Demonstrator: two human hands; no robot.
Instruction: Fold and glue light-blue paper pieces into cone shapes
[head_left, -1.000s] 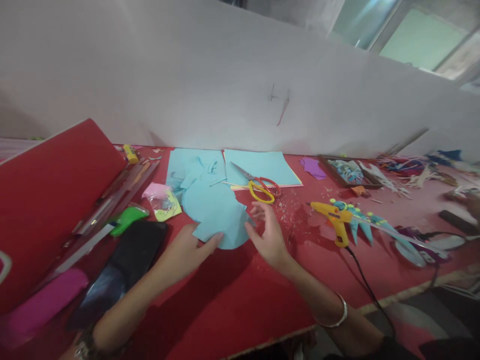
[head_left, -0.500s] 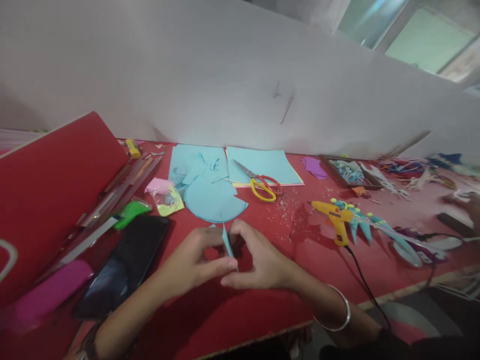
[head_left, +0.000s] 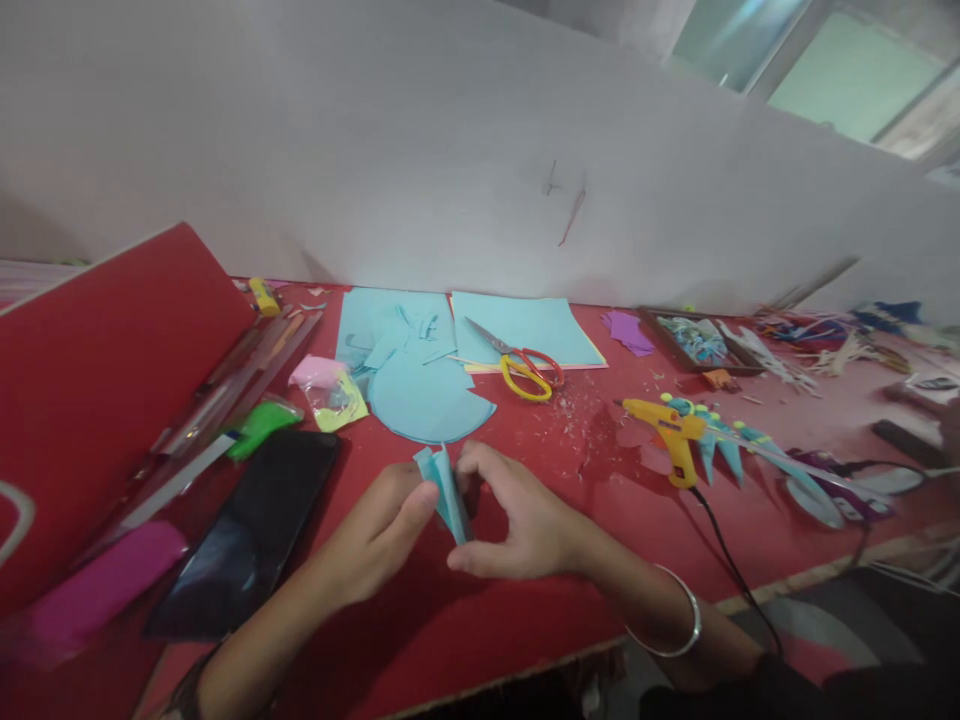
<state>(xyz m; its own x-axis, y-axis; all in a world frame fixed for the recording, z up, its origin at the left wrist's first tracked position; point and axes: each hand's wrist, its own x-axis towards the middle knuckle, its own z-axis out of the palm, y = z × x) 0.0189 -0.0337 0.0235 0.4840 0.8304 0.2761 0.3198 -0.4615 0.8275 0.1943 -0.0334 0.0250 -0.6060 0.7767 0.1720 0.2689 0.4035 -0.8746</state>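
A small folded piece of light blue paper (head_left: 445, 492) stands between my two hands, above the red table near its front edge. My left hand (head_left: 386, 525) grips its left side, thumb on the near face. My right hand (head_left: 517, 515) is curved around the right side, with its thumb at the paper's lower tip. Just beyond my hands lies a round light blue paper (head_left: 424, 400) with a notch at its right. Scissors (head_left: 525, 372) with one red and one yellow handle rest on light blue sheets (head_left: 536, 325) behind.
A yellow glue gun (head_left: 671, 435) with a black cord lies at right, beside small blue cones (head_left: 724, 455). A black phone (head_left: 255, 530) and a pink case (head_left: 109, 580) are at left. A tray (head_left: 739, 362) of scraps stands at back right.
The folded paper has turned and opened, so more of its face shows. My left thumb has moved up and left, away from the lower tip. My right hand has barely moved.
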